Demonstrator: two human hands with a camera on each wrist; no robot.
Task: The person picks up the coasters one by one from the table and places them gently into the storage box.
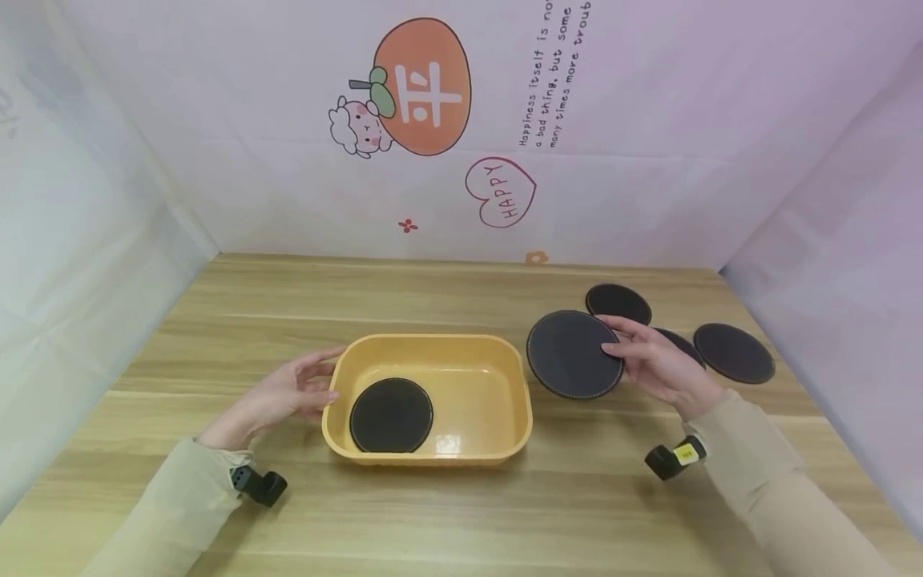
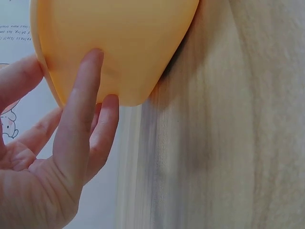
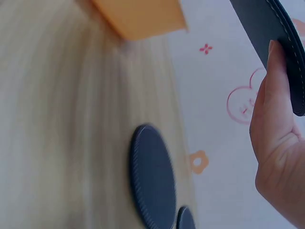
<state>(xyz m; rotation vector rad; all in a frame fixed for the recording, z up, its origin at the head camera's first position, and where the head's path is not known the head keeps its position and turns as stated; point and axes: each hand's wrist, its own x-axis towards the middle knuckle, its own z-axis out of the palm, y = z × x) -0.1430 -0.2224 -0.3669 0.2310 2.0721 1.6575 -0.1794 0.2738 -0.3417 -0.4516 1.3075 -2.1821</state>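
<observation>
My right hand (image 1: 659,365) pinches a round black stitched coaster (image 1: 570,354) by its right edge, thumb on top. The coaster is held above the table, just right of a yellow plastic basin (image 1: 461,343). Flat inside the basin, in its left half, lies another black coaster (image 1: 392,415). With its thumb at the rim and other fingers against the outer wall, my left hand (image 1: 284,393) holds the basin's left end. The left wrist view shows the fingertips (image 2: 95,59) touching that wall. In the right wrist view, the held coaster (image 3: 271,33) is partly cut off.
Three more black coasters lie on the wooden table (image 1: 469,521) at the right: one farther back (image 1: 618,301), one partly behind my right hand (image 1: 681,344), and one at the far right (image 1: 734,353). White printed sheeting (image 1: 288,200) stands along the back and both sides.
</observation>
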